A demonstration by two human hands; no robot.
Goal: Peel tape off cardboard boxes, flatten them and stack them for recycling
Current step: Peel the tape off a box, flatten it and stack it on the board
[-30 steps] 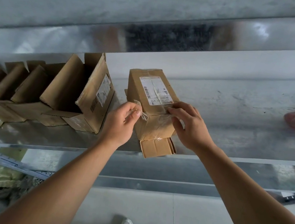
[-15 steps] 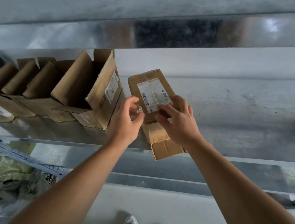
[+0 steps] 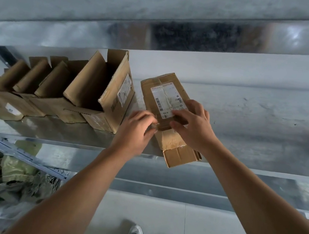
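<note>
Where the bench [image 3: 248, 120] lies bare on the right, open boxes [image 3: 93, 92] crowd its left. Your box [image 3: 170, 142] sits between, its near flap overhanging the front edge. Your right hand [image 3: 191, 128] grips its label end, and your left hand [image 3: 136, 128] pinches tape [image 3: 154, 125] at its left edge.
</note>
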